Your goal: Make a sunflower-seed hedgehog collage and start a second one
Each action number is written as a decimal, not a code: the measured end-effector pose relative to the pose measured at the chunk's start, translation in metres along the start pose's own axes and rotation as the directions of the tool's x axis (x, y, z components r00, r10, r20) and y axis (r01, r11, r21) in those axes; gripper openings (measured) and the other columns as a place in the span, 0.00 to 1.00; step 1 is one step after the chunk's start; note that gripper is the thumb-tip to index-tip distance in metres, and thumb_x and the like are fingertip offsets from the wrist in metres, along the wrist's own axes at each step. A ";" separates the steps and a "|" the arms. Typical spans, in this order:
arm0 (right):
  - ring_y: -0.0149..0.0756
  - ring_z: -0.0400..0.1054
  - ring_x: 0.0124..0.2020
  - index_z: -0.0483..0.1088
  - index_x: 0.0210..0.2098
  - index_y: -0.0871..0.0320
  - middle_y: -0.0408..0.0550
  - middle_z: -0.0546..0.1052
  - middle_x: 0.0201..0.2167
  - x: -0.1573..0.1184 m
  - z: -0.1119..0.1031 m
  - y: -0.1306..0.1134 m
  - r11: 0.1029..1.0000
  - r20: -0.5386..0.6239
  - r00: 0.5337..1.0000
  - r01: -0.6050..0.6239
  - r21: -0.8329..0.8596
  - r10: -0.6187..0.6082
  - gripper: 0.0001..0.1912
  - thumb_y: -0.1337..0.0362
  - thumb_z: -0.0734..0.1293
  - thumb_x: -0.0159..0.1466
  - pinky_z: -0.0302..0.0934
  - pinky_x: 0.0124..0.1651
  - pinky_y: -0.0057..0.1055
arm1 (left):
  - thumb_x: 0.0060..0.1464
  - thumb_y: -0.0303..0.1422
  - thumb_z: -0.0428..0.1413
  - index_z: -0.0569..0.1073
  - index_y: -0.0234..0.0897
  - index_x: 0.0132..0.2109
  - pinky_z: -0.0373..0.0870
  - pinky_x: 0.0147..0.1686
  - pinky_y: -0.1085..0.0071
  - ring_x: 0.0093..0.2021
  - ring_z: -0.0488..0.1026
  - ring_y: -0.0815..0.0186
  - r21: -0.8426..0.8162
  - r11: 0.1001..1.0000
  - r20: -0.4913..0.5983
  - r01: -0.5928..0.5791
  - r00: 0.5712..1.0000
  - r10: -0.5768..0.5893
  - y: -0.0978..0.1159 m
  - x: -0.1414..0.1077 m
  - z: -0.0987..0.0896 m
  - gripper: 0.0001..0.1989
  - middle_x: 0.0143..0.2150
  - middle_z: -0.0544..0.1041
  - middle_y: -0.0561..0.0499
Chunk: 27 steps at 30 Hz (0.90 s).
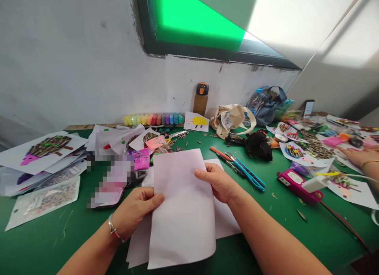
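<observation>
Paper (182, 215) spans both hands (136, 208) (219, 183); a pouch (18, 216) holds bits (55, 195).

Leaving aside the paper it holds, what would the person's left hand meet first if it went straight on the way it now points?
Probably the right hand, holding the opposite edge of the paper. The left hand points across the paper toward it, though depth is unclear.

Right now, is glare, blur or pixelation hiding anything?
In the head view, coarse blocks hide most of the phone-like object; same view, the window pane shows vivid green and light whitens the slanted surface at upper right; same view, the sheet between left hand and right hand looks sharp.
</observation>
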State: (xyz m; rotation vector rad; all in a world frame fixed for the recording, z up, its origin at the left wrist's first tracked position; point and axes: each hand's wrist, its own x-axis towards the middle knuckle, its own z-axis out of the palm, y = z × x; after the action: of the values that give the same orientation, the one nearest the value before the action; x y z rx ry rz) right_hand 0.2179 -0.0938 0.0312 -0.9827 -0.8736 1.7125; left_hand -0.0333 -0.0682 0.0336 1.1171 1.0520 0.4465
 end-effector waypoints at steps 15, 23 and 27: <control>0.33 0.67 0.23 0.75 0.27 0.61 0.47 0.76 0.23 0.002 -0.011 -0.013 0.981 -0.287 0.939 0.165 -0.104 -0.189 0.21 0.48 0.76 0.48 0.62 0.29 0.31 | 0.43 0.53 0.62 0.73 0.31 0.26 0.58 0.25 0.74 0.25 0.61 0.69 0.199 0.979 0.083 -0.041 0.996 0.025 0.001 -0.002 0.005 0.25 0.24 0.68 0.52; 0.30 0.65 0.22 0.71 0.24 0.60 0.43 0.72 0.21 -0.002 -0.011 -0.013 0.994 -0.193 0.981 0.005 -0.113 -0.027 0.23 0.44 0.72 0.52 0.59 0.27 0.28 | 0.43 0.51 0.63 0.73 0.31 0.26 0.59 0.23 0.74 0.24 0.63 0.69 0.125 0.991 -0.012 -0.054 0.998 0.056 -0.004 0.000 -0.002 0.24 0.23 0.70 0.52; 0.24 0.56 0.18 0.67 0.19 0.61 0.38 0.65 0.15 -0.002 -0.006 -0.010 0.973 -0.194 0.977 0.044 -0.224 -0.089 0.25 0.45 0.73 0.51 0.50 0.22 0.25 | 0.44 0.49 0.64 0.74 0.32 0.27 0.60 0.21 0.73 0.23 0.65 0.68 0.068 0.996 -0.051 -0.058 0.997 0.061 -0.003 0.000 -0.004 0.21 0.23 0.72 0.51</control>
State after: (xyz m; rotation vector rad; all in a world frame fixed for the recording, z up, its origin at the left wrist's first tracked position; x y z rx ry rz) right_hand 0.2273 -0.0917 0.0375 -1.2376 -0.9629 1.4505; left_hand -0.0375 -0.0669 0.0309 1.2040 1.0890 0.4939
